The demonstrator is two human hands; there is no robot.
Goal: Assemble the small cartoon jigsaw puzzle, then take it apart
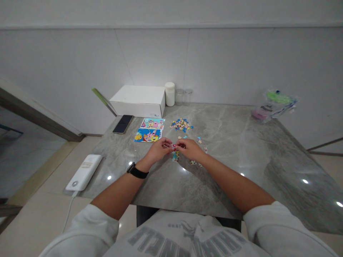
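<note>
My left hand [160, 149] and my right hand [188, 147] meet over the middle of the table, fingertips almost touching. Between them is a small red and white jigsaw puzzle piece [174, 145], pinched by the fingers of both hands. Just below the fingertips lie a few joined puzzle pieces [175, 156] in yellow and light blue. Several loose pieces [199, 140] are scattered around my right hand, some partly hidden by it. Beyond the hands sits a heap of mixed puzzle pieces [182, 124]. Left of it lie the cartoon picture cards [148, 135].
A phone [123, 124] lies near a white box [139, 100]. Behind stand a white bottle [169, 94] and two clear glasses [188, 97]. A plastic bag [274, 106] rests at the back right. A white power bank [84, 172] with a cable is at the left table edge.
</note>
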